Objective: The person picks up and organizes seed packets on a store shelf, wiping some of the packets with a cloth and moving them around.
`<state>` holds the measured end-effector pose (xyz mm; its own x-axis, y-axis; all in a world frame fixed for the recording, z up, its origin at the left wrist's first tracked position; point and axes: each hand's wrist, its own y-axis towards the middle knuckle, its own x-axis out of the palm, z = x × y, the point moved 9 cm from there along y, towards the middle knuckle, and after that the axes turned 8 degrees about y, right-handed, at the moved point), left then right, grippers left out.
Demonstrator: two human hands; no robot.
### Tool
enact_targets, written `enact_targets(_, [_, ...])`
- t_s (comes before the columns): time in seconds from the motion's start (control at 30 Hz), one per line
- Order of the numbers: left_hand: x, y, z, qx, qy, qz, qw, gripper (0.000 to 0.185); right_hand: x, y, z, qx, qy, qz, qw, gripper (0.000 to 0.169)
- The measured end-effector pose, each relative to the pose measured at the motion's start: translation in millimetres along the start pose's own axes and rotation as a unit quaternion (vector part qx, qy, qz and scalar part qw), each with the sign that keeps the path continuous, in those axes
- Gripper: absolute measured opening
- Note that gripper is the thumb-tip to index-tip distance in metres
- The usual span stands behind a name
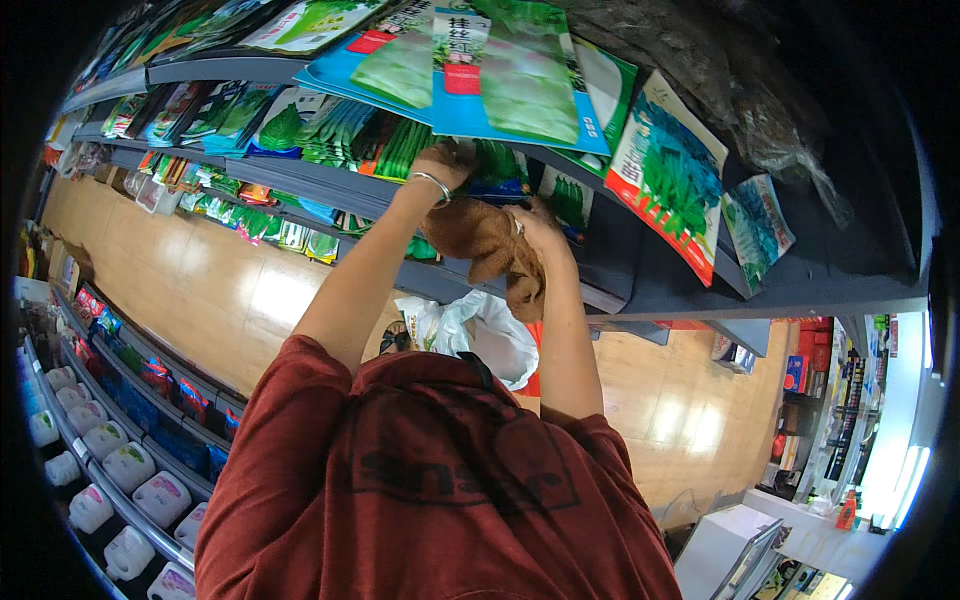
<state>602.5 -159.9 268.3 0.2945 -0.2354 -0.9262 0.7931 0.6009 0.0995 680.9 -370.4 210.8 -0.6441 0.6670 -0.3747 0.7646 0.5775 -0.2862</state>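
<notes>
My left hand [448,163], with a silver bangle at the wrist, reaches in among green seed packets [405,150] on the shelf under the top one. Its fingertips are partly hidden, and whether it grips a packet cannot be told. A brown cloth [491,244] hangs from my right hand [538,227], which is shut on it at the shelf's front. Just beyond that hand leans a packet with green pods pictured on it [568,196]. Large blue-edged seed packets [517,82] overhang both hands from the top shelf.
A red-bordered packet [667,176] and a smaller packet [757,229] jut over the top shelf's edge. Crumpled clear plastic [720,90] lies behind them. A white plastic bag [487,330] is below, near my body. Shelves of white jugs [131,465] stand at left.
</notes>
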Motion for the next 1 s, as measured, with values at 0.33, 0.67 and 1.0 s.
enact_targets(0.33, [13.0,-16.4,-21.8,0.026,-0.046,0.072,0.996,0.044,18.2,-64.3,-79.8,-0.076,-0.085,0.096,0.989,0.053])
enact_targets(0.67, [-13.2,-29.3,-38.3,0.028,-0.477,0.013,0.878,0.044,25.1,-61.7,-88.3,-0.18,0.145,0.187,0.955,0.035])
enact_targets(1.0, [-18.5,-170.7,-70.7,-0.103,-0.802,-0.176,0.561,0.06,62.9,-163.1,-110.3,-0.193,0.047,-0.014,0.98,0.028])
